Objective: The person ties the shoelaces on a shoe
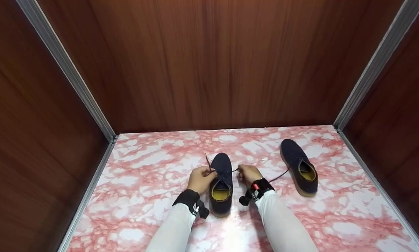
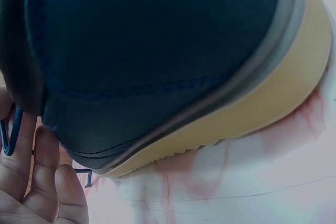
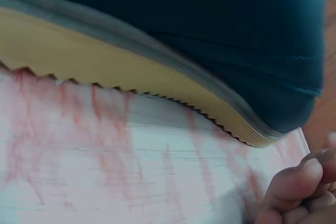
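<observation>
A navy shoe (image 1: pixel 221 161) with a tan sole and yellow lining stands between the two hands, toe pointing away. My left hand (image 1: pixel 199 178) pinches a dark shoelace (image 1: pixel 207 161) at the shoe's left side, and the lace end sticks up past the fingers. In the left wrist view a bend of lace (image 2: pixel 11 135) crosses the fingers. To the right of the shoe, my right hand (image 1: pixel 249 173) pinches the other shoelace end, drawn out sideways from the eyelets. Its curled fingers (image 3: pixel 299 182) appear at the lower right of the right wrist view.
A second navy shoe (image 1: pixel 293 151) stands farther right, angled, with a loose lace (image 1: pixel 281 175) trailing toward the right wrist. Brown wood-look panels (image 1: pixel 209 63) with grey metal corner posts enclose the red-and-white marbled table (image 1: pixel 139 168) at the back and sides.
</observation>
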`<state>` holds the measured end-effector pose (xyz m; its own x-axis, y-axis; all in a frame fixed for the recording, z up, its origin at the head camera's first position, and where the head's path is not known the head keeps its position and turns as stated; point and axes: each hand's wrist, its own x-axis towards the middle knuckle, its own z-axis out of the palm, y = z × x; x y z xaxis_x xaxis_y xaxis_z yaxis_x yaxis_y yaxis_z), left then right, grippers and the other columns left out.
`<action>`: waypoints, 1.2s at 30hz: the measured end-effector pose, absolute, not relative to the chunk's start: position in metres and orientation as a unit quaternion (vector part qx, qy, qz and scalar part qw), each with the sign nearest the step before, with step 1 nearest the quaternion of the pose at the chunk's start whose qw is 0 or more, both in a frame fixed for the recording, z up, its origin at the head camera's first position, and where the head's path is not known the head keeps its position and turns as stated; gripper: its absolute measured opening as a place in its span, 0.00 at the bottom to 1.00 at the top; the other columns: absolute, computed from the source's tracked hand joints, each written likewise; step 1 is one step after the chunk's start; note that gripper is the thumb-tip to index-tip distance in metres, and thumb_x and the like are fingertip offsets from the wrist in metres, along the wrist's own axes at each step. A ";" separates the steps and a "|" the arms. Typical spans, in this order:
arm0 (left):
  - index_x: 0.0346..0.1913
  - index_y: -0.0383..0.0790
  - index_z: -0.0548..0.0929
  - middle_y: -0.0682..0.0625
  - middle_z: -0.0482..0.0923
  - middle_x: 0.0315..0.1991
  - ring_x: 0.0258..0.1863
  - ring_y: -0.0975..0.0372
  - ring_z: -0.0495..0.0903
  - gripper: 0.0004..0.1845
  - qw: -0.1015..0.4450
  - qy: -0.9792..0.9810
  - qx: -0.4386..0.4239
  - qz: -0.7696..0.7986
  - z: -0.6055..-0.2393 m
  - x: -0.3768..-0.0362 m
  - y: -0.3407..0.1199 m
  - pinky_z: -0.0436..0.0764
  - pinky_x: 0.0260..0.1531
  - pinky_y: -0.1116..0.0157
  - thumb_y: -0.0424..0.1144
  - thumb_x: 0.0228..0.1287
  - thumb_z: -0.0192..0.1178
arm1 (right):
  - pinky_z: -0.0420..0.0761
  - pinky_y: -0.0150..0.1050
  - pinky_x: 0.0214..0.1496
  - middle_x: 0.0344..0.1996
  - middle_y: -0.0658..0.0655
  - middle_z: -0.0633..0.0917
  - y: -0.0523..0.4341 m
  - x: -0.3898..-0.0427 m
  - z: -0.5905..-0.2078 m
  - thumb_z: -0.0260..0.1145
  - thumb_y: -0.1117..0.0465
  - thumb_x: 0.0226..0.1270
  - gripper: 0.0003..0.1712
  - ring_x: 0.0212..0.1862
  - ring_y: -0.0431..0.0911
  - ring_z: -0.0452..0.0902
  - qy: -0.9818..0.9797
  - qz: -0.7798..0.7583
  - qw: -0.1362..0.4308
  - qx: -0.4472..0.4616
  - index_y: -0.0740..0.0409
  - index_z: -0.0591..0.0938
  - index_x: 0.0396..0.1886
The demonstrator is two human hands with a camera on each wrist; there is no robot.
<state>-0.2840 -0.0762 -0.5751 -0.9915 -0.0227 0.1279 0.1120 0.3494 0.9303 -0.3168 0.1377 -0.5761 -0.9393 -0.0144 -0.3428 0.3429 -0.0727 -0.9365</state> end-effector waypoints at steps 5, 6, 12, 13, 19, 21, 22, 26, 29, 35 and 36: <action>0.39 0.33 0.89 0.43 0.91 0.34 0.31 0.70 0.85 0.07 0.052 -0.810 -0.018 -0.584 -0.578 -0.284 -0.075 0.81 0.40 0.73 0.35 0.64 0.70 | 0.74 0.33 0.28 0.16 0.48 0.74 0.148 -0.312 -0.567 0.50 0.63 0.80 0.16 0.21 0.41 0.72 0.613 -0.762 0.136 0.158 0.59 0.71 0.27; 0.39 0.33 0.89 0.43 0.91 0.34 0.32 0.69 0.86 0.07 0.051 -0.808 -0.017 -0.587 -0.579 -0.284 -0.075 0.82 0.40 0.73 0.35 0.65 0.70 | 0.75 0.33 0.28 0.16 0.49 0.74 0.150 -0.311 -0.565 0.49 0.63 0.81 0.16 0.21 0.41 0.73 0.599 -0.771 0.139 0.165 0.59 0.70 0.28; 0.39 0.33 0.88 0.42 0.91 0.33 0.33 0.65 0.89 0.06 0.045 -0.802 -0.014 -0.596 -0.579 -0.283 -0.072 0.83 0.40 0.73 0.35 0.66 0.69 | 0.78 0.31 0.28 0.22 0.54 0.86 0.154 -0.309 -0.563 0.45 0.62 0.84 0.11 0.25 0.44 0.84 0.531 -0.813 0.139 0.196 0.65 0.70 0.42; 0.39 0.33 0.88 0.42 0.91 0.33 0.33 0.65 0.89 0.06 0.043 -0.801 -0.014 -0.596 -0.578 -0.283 -0.072 0.82 0.40 0.73 0.35 0.66 0.69 | 0.78 0.31 0.30 0.25 0.56 0.88 0.154 -0.308 -0.562 0.44 0.61 0.85 0.12 0.28 0.44 0.86 0.528 -0.814 0.137 0.199 0.67 0.71 0.46; 0.40 0.33 0.89 0.42 0.91 0.33 0.32 0.67 0.88 0.06 0.039 -0.796 -0.015 -0.603 -0.576 -0.283 -0.072 0.80 0.39 0.74 0.34 0.66 0.68 | 0.71 0.45 0.71 0.36 0.57 0.92 0.156 -0.308 -0.559 0.39 0.57 0.88 0.17 0.44 0.46 0.91 0.480 -0.845 0.122 0.202 0.66 0.68 0.58; 0.41 0.33 0.89 0.42 0.91 0.34 0.32 0.68 0.87 0.06 0.038 -0.794 -0.016 -0.607 -0.576 -0.283 -0.073 0.80 0.38 0.75 0.33 0.66 0.68 | 0.72 0.50 0.73 0.27 0.54 0.87 0.157 -0.309 -0.559 0.40 0.57 0.88 0.16 0.37 0.47 0.88 0.448 -0.862 0.112 0.210 0.62 0.70 0.44; 0.42 0.33 0.89 0.41 0.91 0.34 0.32 0.68 0.87 0.06 0.038 -0.792 -0.017 -0.609 -0.576 -0.283 -0.073 0.80 0.38 0.76 0.33 0.66 0.68 | 0.75 0.50 0.70 0.22 0.52 0.83 0.157 -0.309 -0.559 0.40 0.56 0.88 0.17 0.33 0.46 0.85 0.434 -0.869 0.109 0.211 0.59 0.69 0.38; 0.43 0.32 0.90 0.40 0.91 0.35 0.34 0.66 0.88 0.07 0.041 -0.788 -0.021 -0.614 -0.575 -0.282 -0.075 0.80 0.39 0.76 0.32 0.67 0.68 | 0.82 0.41 0.48 0.13 0.48 0.64 0.159 -0.313 -0.557 0.39 0.52 0.89 0.25 0.22 0.42 0.68 0.381 -0.898 0.110 0.192 0.53 0.62 0.25; 0.44 0.33 0.90 0.40 0.91 0.36 0.36 0.62 0.90 0.07 0.046 -0.787 -0.024 -0.615 -0.575 -0.282 -0.076 0.81 0.41 0.75 0.32 0.67 0.67 | 0.83 0.38 0.45 0.11 0.47 0.63 0.161 -0.316 -0.553 0.40 0.52 0.89 0.28 0.21 0.40 0.66 0.376 -0.907 0.116 0.152 0.53 0.62 0.21; 0.45 0.34 0.90 0.40 0.91 0.38 0.38 0.61 0.90 0.08 0.045 -0.790 -0.027 -0.611 -0.575 -0.282 -0.077 0.82 0.44 0.73 0.32 0.67 0.67 | 0.83 0.37 0.42 0.10 0.47 0.64 0.174 -0.320 -0.541 0.44 0.55 0.88 0.28 0.19 0.40 0.64 0.407 -0.900 0.118 0.104 0.54 0.66 0.19; 0.45 0.34 0.90 0.40 0.91 0.38 0.38 0.62 0.89 0.08 0.046 -0.791 -0.027 -0.610 -0.575 -0.282 -0.077 0.82 0.44 0.73 0.32 0.67 0.67 | 0.81 0.36 0.39 0.10 0.47 0.63 0.177 -0.321 -0.539 0.44 0.55 0.88 0.27 0.18 0.40 0.62 0.413 -0.897 0.123 0.099 0.54 0.66 0.20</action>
<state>-0.2820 -0.0772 -0.5750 -0.9944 -0.0128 0.1050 0.0983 0.2542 0.9621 -0.3206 0.1767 -0.5392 -0.9501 -0.1399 -0.2789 0.3028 -0.6283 -0.7166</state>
